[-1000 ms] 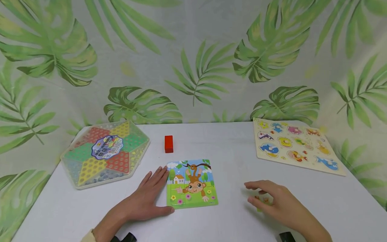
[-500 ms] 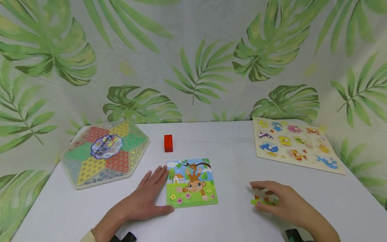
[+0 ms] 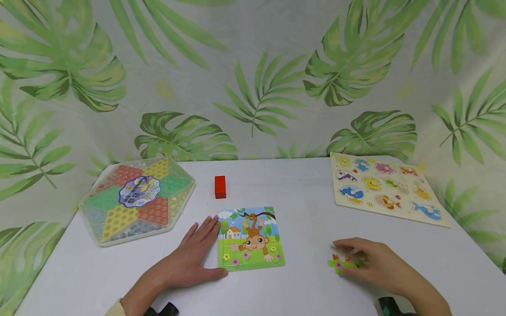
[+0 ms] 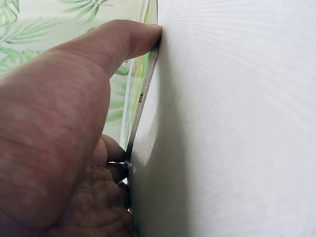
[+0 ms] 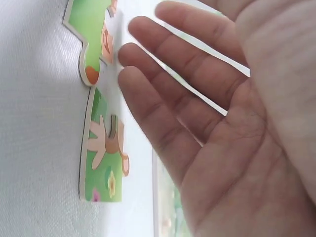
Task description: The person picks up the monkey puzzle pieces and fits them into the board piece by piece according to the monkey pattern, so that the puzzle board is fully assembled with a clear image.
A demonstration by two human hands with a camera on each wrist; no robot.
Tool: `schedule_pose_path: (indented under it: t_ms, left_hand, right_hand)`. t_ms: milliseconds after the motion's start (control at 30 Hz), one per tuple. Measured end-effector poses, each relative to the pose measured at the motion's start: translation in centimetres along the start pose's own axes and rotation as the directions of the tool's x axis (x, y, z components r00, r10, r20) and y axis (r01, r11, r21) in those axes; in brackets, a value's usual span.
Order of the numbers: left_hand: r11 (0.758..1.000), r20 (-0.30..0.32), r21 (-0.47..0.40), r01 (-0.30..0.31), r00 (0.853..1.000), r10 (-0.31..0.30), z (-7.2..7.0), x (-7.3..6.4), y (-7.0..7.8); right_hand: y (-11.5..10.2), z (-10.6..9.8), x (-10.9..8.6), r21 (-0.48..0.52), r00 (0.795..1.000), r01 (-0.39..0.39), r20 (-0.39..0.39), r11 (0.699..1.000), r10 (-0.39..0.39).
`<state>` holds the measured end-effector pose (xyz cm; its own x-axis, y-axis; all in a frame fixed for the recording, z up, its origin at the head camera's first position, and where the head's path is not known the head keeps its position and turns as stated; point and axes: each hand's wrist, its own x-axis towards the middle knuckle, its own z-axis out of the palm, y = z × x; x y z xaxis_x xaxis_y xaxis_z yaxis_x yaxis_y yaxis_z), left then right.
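Observation:
My left hand [image 3: 191,259] lies with fingers spread on the white table, fingertips and thumb along the left edge of a square monkey jigsaw puzzle [image 3: 253,241]. In the left wrist view the thumb of that hand [image 4: 74,94] touches down by the puzzle's thin edge [image 4: 143,94]. My right hand [image 3: 379,265] hovers over loose puzzle pieces [image 3: 339,264], partly hiding them. Seen from the right wrist, its fingers are extended and hold nothing. Beside them lie a green piece with a pale hand on it [image 5: 106,153] and another green piece [image 5: 86,19].
A red block [image 3: 220,187] stands behind the puzzle. At the back left lies a hexagonal Chinese checkers board [image 3: 138,202]. A wooden animal puzzle board [image 3: 389,188] lies at the back right. A leaf-print cloth [image 3: 276,79] hangs behind the table.
My right hand has drifted to the right, uncovering more of the loose pieces beneath it. The left hand and the monkey puzzle have stayed in place.

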<state>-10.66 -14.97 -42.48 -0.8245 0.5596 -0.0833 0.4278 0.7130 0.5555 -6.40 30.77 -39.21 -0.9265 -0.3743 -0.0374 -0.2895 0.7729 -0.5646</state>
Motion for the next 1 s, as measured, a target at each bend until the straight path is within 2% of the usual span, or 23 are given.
schedule_pose_path:
  t_ms: [167,367,500,667,867,1000]
  left_hand:
    - [1.000,0.003,-0.003,0.003,1.000,-0.003,-0.1,-0.1,0.0]
    - [1.000,-0.007,0.006,-0.007,1.000,0.007,-0.3,-0.2,0.0]
    - [1.000,0.001,0.006,0.003,1.000,-0.003,-0.1,0.0,0.0]
    - [1.000,0.007,0.006,0.009,1.000,-0.009,0.0,0.0,-0.1]
    - [1.000,0.006,0.001,0.007,1.000,-0.007,-0.1,0.0,0.0]
    - [1.000,0.005,-0.005,0.003,1.000,-0.003,-0.1,0.0,0.0]
  right_hand:
    - [0.4,-0.1,-0.1,0.019,0.999,0.016,0.030,1.000,-0.016]
    - [1.1,0.2,-0.2,0.027,0.997,0.079,0.024,0.997,-0.080]
    - [1.3,0.3,-0.2,0.049,0.996,0.083,0.033,0.995,-0.085]
    - [1.3,0.4,-0.1,0.046,0.996,0.072,0.043,0.996,-0.074]
    - [1.0,0.3,0.1,-0.015,0.998,0.013,0.069,1.000,-0.012]
    - [0.9,0.4,0.0,-0.033,0.997,0.005,0.084,0.999,-0.002]
